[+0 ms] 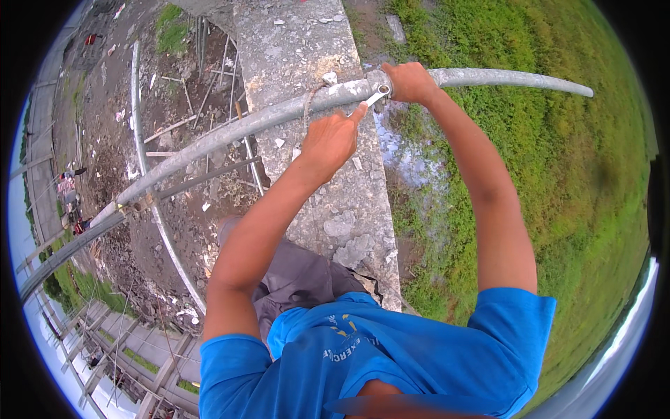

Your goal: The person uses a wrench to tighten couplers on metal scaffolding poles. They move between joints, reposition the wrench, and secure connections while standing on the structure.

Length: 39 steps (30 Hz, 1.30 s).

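A long grey metal scaffold tube (265, 120) crosses in front of me, above a rough concrete wall top (314, 42). Around the tube sits a metal clamp (377, 77). My left hand (331, 142) is closed on a silver wrench (375, 98), whose ring end sits at the clamp's bolt. Just right of the clamp, my right hand (412, 83) wraps over the tube, its thumb side by the clamp; most of its fingers are hidden behind the tube.
Below on the left, more scaffold tubes (142, 133) stand over rubble-strewn ground (125, 244), with people (70, 199) farther off. Green grass (544, 160) slopes away low on the right, beside a strip of water (408, 157). The wall's edges drop off both sides.
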Each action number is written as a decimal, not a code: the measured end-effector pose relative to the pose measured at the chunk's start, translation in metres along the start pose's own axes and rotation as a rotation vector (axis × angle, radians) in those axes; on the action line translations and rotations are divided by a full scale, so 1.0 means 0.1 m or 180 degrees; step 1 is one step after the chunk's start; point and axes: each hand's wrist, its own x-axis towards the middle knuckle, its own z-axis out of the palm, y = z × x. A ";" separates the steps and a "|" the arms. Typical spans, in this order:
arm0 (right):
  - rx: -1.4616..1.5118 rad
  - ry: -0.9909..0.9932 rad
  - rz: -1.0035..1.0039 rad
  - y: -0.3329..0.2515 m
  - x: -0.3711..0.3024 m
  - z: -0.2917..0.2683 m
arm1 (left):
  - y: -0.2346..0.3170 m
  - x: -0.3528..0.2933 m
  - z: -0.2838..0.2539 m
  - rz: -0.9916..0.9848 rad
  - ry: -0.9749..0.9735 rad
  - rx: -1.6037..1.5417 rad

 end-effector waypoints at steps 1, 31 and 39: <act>-0.0002 -0.0027 0.0041 0.00 0.00 0.00 | 0.08 0.00 0.00 -0.0055 0.0010 -0.0031; -0.0154 0.0198 -0.0046 0.11 0.03 0.22 | -0.42 0.26 0.05 0.0466 -0.0167 -0.0166; -0.0212 0.0264 -0.0011 0.03 0.02 0.11 | -0.47 0.16 -0.10 0.0366 0.0058 -0.0287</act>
